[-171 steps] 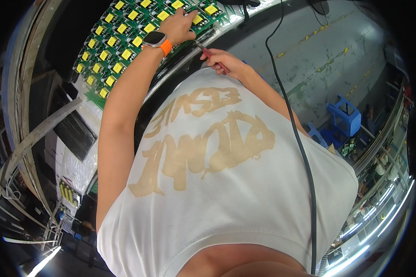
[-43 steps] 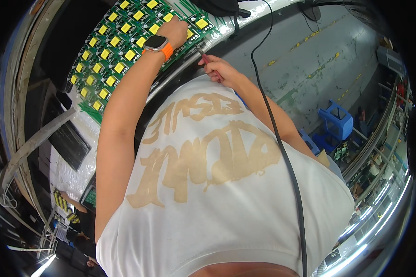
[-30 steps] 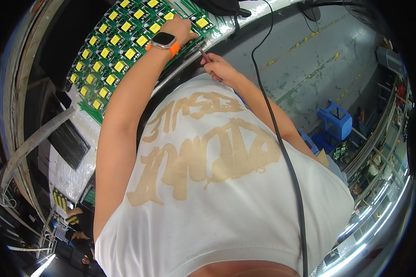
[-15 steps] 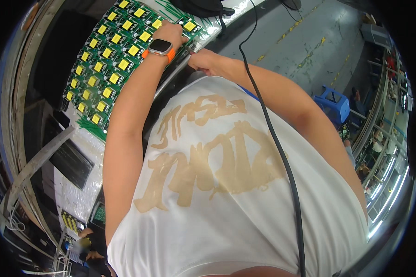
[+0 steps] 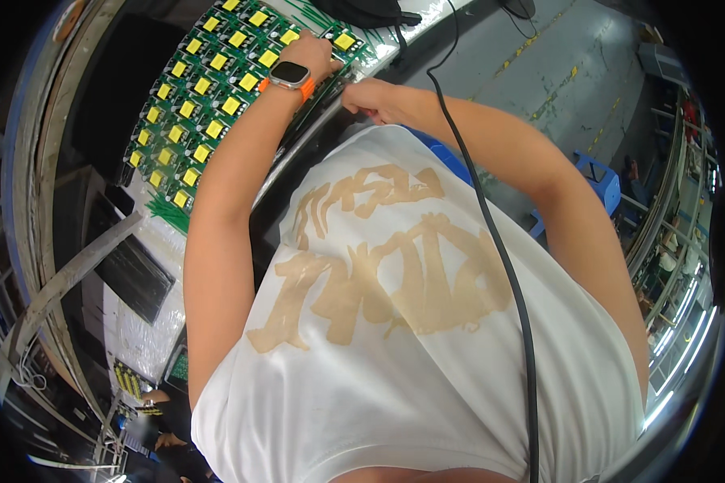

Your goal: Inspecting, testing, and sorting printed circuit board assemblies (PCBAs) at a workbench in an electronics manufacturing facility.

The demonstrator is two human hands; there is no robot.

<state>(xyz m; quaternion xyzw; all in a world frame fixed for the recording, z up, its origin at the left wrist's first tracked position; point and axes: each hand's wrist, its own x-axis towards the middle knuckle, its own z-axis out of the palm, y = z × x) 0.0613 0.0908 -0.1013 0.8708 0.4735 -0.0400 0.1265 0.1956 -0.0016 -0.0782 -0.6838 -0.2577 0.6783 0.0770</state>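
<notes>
Fingers of the left hand lie flat on the green circuit board; right hand, curled shut, hovers just beside its edge.

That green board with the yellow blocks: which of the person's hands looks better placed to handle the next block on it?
Probably the left. The left hand already rests on the green board among the yellow blocks. The right hand is curled at the board's near edge, off the blocks.

Two hands, one orange-strapped watch, one green board of yellow parts, one blue stool.
</notes>
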